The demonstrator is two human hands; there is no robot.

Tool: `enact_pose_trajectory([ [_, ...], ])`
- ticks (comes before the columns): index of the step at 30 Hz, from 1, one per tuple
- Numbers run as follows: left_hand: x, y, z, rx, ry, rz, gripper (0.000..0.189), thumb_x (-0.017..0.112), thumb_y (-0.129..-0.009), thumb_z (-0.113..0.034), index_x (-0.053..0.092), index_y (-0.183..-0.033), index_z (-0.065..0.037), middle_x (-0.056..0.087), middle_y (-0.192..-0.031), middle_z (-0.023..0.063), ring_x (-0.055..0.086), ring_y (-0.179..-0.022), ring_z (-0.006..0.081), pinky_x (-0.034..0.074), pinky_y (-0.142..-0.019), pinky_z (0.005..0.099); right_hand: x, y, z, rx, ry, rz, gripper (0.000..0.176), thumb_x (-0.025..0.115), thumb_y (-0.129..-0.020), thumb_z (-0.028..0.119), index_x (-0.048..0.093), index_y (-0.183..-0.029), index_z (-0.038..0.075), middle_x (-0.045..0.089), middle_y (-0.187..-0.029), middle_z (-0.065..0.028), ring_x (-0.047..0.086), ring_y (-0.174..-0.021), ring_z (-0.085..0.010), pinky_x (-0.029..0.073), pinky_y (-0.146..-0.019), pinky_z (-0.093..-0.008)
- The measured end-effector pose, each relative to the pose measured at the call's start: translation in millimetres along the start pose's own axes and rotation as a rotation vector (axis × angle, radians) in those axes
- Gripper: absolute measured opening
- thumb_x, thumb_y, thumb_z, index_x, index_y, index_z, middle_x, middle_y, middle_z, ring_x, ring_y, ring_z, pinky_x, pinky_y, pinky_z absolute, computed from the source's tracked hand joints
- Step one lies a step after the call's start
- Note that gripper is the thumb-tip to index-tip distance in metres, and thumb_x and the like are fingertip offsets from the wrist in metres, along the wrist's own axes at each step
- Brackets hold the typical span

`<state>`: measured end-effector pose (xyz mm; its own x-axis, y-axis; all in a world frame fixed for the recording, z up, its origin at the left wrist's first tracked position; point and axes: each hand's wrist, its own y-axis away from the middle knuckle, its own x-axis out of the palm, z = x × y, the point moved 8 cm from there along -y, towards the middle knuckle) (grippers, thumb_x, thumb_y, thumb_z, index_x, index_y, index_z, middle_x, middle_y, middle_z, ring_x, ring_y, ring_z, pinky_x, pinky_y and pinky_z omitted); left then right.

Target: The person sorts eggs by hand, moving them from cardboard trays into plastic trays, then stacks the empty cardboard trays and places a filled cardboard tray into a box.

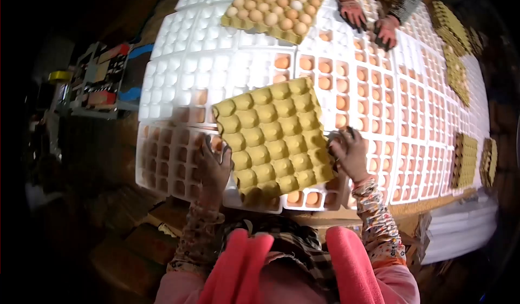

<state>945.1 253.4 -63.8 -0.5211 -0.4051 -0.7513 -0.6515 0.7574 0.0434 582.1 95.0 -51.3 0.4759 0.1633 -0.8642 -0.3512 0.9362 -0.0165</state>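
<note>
A yellow moulded-pulp egg tray [273, 136] with no eggs on it lies tilted between my two hands, over the white foam trays. My left hand [215, 167] grips its left edge, the thumb against the side. On the opposite edge, my right hand [351, 153] holds the tray with curled fingers, some of them hidden. Around and beneath it are white foam egg boxes [292, 66], many of whose cells hold brown eggs [313, 198].
At the far side a pulp tray full of eggs [271, 6] rests on the foam boxes. A co-worker's gloved hands [371, 20] reach in at the top. Stacked pulp trays [464, 160] stand at the right, and white foam sheets [457, 228] lie below the table edge.
</note>
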Motion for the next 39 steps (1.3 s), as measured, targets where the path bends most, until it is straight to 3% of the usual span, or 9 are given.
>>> enact_pose_trajectory([
  [10, 31, 55, -119, 0.268, 0.637, 0.459, 0.042, 0.052, -0.094, -0.005, 0.044, -0.134, 0.004, 0.052, -0.128, 0.0117, 0.053, -0.110, 0.0188, 0.042, -0.096, 0.0305, -93, 150, -26, 0.409, -1.104, -0.354, 0.054, 0.060, -0.088, 0.015, 0.043, -0.138, 0.003, 0.050, -0.134, -0.0115, 0.050, -0.118, -0.0204, 0.042, -0.098, -0.0317],
  [18, 97, 188, -216, 0.413, 0.643, 0.589, 0.039, 0.051, -0.087, 0.005, 0.051, -0.126, 0.004, 0.059, -0.106, 0.0080, 0.055, -0.090, 0.0139, 0.047, -0.080, 0.0282, -308, 299, -248, 0.286, -0.404, -1.149, 0.028, 0.060, -0.087, 0.006, 0.057, -0.114, -0.002, 0.057, -0.120, -0.0108, 0.059, -0.103, -0.0216, 0.051, -0.086, -0.0320],
  [21, 151, 254, -260, 0.495, 0.414, 0.549, 0.036, 0.056, -0.084, -0.003, 0.054, -0.120, 0.005, 0.062, -0.102, 0.0102, 0.059, -0.086, 0.0181, 0.049, -0.077, 0.0307, -349, 312, -434, 0.281, -1.337, -1.434, 0.039, 0.064, -0.089, 0.011, 0.049, -0.124, 0.002, 0.057, -0.114, -0.0098, 0.060, -0.097, -0.0217, 0.050, -0.084, -0.0359],
  [22, 178, 273, -269, 0.546, 0.343, 0.517, 0.036, 0.057, -0.084, -0.006, 0.055, -0.118, 0.005, 0.062, -0.101, 0.0113, 0.060, -0.085, 0.0192, 0.050, -0.076, 0.0316, -367, 315, -480, 0.268, -1.046, -1.655, 0.064, 0.070, -0.085, 0.019, 0.035, -0.135, 0.001, 0.054, -0.122, -0.0149, 0.057, -0.105, -0.0255, 0.043, -0.095, -0.0364],
  [24, 238, 325, -309, 0.367, 0.416, 0.611, 0.034, 0.059, -0.084, -0.008, 0.056, -0.115, 0.005, 0.064, -0.100, 0.0148, 0.062, -0.086, 0.0215, 0.051, -0.079, 0.0329, -378, 322, -531, 0.883, -0.522, -1.593, 0.087, 0.074, -0.081, 0.026, 0.020, -0.144, -0.001, 0.046, -0.134, -0.0210, 0.050, -0.116, -0.0305, 0.035, -0.104, -0.0363],
  [28, 348, 453, -465, 0.630, 0.523, 0.725, 0.044, 0.066, -0.082, -0.010, 0.052, -0.122, 0.001, 0.056, -0.112, 0.0198, 0.056, -0.104, 0.0343, 0.045, -0.090, 0.0391, -340, 305, -599, 1.199, -0.565, -0.921, 0.106, 0.065, -0.087, 0.044, -0.010, -0.147, -0.001, 0.024, -0.148, -0.0275, 0.044, -0.125, -0.0361, 0.035, -0.106, -0.0400],
  [34, 503, 527, -618, 0.717, 0.308, 0.708, 0.081, 0.054, -0.090, -0.048, 0.021, -0.145, 0.002, 0.026, -0.144, 0.0296, 0.032, -0.131, 0.0419, 0.026, -0.111, 0.0458, -399, 316, -600, 0.556, -0.988, -0.908, 0.070, 0.061, -0.092, 0.023, 0.022, -0.145, 0.002, 0.028, -0.147, -0.0230, 0.042, -0.126, -0.0317, 0.036, -0.103, -0.0369],
  [36, 559, 548, -670, 1.141, -0.279, 0.584, 0.062, 0.056, -0.090, -0.014, 0.030, -0.146, -0.018, 0.009, -0.140, 0.0471, 0.019, -0.130, 0.0626, 0.028, -0.108, 0.0553, -422, 314, -604, 0.223, 0.058, -0.733, 0.061, 0.059, -0.092, 0.014, 0.027, -0.144, 0.009, 0.028, -0.145, -0.0295, 0.040, -0.127, -0.0399, 0.037, -0.102, -0.0394],
  [39, 664, 509, -697, 0.350, 0.126, 0.594, 0.069, 0.050, -0.093, -0.033, 0.018, -0.149, -0.007, 0.016, -0.143, 0.0422, 0.020, -0.135, 0.0539, 0.025, -0.111, 0.0500, -398, 305, -613, 0.163, 0.224, -0.301, 0.055, 0.052, -0.090, -0.002, 0.040, -0.139, 0.018, 0.024, -0.143, -0.0388, 0.036, -0.126, -0.0532, 0.038, -0.102, -0.0439],
])
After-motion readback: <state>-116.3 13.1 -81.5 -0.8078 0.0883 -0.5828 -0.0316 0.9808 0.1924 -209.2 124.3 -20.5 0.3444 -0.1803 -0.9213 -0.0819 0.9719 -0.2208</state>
